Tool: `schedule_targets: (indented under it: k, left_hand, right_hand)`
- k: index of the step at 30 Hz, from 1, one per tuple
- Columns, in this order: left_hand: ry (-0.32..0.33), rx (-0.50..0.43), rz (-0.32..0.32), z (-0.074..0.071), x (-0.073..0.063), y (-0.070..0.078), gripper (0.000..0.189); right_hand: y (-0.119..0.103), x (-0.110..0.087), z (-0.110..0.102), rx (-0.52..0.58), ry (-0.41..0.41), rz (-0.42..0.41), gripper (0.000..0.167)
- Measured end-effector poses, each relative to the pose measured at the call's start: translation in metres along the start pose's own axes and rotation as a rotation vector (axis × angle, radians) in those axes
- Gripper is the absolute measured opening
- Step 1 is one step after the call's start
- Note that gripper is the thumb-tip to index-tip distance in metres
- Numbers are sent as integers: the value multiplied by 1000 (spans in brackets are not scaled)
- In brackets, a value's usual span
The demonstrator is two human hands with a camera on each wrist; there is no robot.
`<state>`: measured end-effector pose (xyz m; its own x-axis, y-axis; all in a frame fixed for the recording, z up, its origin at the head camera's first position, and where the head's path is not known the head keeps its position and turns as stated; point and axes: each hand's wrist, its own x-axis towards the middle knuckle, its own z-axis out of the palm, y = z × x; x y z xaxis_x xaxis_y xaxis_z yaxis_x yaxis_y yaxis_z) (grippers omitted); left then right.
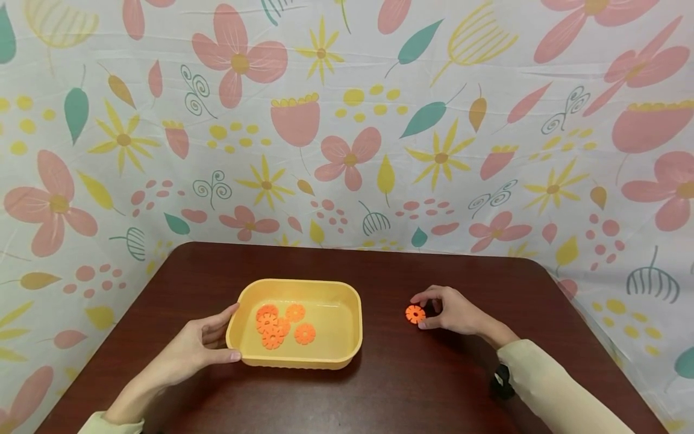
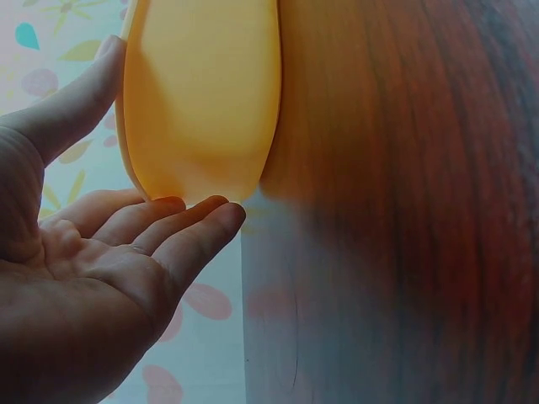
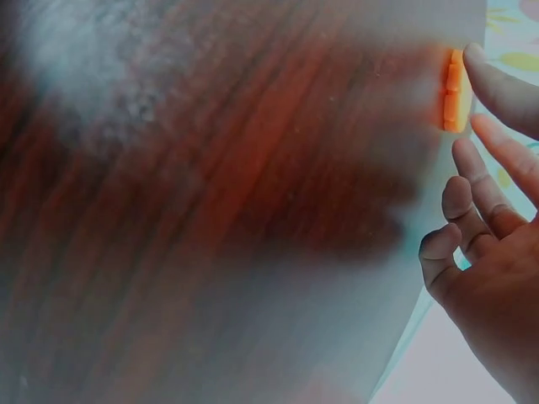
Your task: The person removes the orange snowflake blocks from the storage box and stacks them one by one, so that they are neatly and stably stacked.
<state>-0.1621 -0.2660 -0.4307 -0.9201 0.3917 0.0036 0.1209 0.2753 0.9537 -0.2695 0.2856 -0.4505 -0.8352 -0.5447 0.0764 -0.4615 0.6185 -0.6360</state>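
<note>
Orange disc [image 1: 411, 314] in the right hand [image 1: 454, 311]

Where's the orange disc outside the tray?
Head view, right of centre: the orange disc is pinched by the right hand, right of the yellow tray.

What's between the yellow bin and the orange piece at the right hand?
Only bare brown tabletop between the yellow bin and the orange piece at the right hand; the head view shows it.
</note>
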Motion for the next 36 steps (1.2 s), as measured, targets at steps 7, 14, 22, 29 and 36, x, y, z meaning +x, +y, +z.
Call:
schedule_targets:
  k: [7,14,22,29,36]
  left_hand:
    - [12,8,-5,0,0,0,92]
    - [10,9,-1,0,0,0,92]
    - [16,19,0,0,-1,-1,92]
    - [20,9,-3,0,-1,-1,92]
    - [18,8,6,0,0,-1,92]
  right_hand:
    - [-5,2,-3,-3,10,-6,45]
    - [-22,10,-6,18,-12,-17,45]
    - [-41,20,-6,50,-45,-26,45]
    - [-55,27,-5,65,-50,-55,43]
    - [-78,36,-4,69,-60,-80,44]
